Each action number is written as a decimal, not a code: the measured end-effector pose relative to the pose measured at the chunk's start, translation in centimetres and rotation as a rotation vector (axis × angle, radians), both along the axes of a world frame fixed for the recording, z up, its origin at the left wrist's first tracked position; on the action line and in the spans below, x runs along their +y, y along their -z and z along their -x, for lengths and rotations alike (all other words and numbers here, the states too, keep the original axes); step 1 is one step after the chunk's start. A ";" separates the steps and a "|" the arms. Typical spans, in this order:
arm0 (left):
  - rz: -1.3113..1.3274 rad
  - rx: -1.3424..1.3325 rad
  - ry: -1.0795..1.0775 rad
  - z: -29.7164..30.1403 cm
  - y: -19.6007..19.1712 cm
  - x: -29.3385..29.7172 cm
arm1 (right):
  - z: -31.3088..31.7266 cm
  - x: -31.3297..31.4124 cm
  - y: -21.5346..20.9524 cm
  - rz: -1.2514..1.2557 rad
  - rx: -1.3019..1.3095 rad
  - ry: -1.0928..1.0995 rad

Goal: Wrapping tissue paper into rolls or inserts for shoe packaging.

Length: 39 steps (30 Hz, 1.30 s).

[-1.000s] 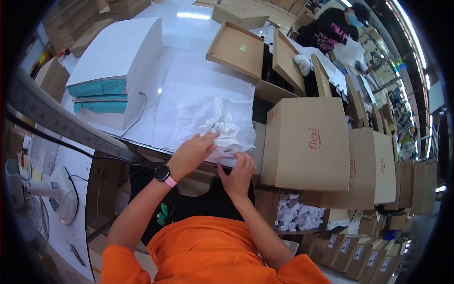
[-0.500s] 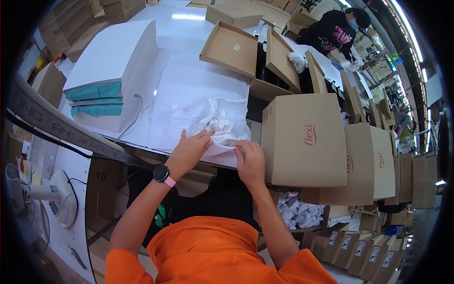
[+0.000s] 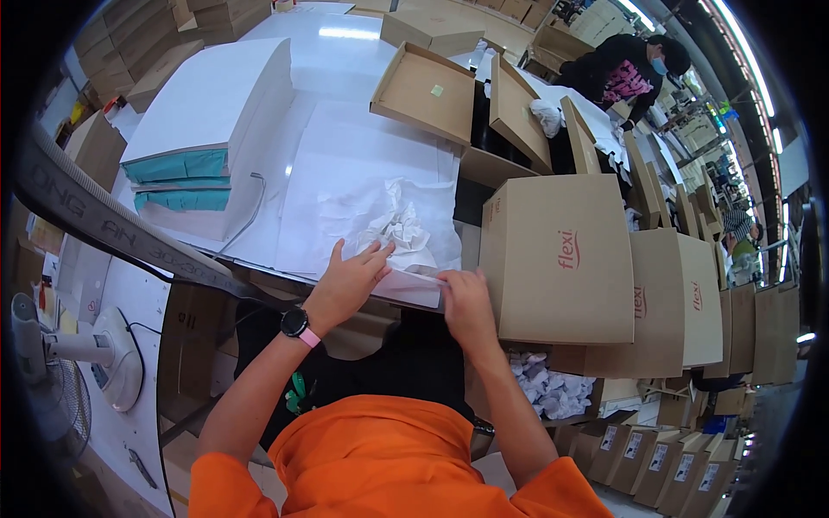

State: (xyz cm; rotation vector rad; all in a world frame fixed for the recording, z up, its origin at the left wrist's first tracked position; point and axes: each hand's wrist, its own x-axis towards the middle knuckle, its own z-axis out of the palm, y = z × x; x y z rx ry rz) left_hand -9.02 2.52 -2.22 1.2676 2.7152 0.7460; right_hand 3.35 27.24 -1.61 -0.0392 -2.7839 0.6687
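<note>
White worktable (image 3: 332, 60) beside brown carton (image 3: 553, 306), crumpled paper (image 3: 395, 217) on thin sheet (image 3: 345, 211), left hand (image 3: 350, 281) loosely spread, right hand (image 3: 469, 306) pinching sheet's edge

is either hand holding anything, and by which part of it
The right hand pinches a thin white sheet by its near edge, toward the right corner; the left hand lies on it, apparently not gripping.

White paper (image 3: 399, 229), teal layers (image 3: 188, 166), brown box (image 3: 560, 306) with red lettering (image 3: 568, 250), orange shirt (image 3: 380, 449), black watch (image 3: 294, 322), pink strap (image 3: 310, 337)
</note>
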 end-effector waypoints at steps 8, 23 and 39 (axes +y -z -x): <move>-0.023 0.064 -0.014 -0.2 0.5 -0.7 | 1.8 0.7 -5.0 -0.064 -0.022 0.007; -0.177 0.122 0.001 -1.5 -0.6 -2.0 | 6.4 -4.1 -2.3 -0.173 -0.039 -0.310; -0.003 -0.206 -0.116 -0.2 0.6 -1.9 | 6.2 -1.9 -2.2 -0.038 -0.079 -0.441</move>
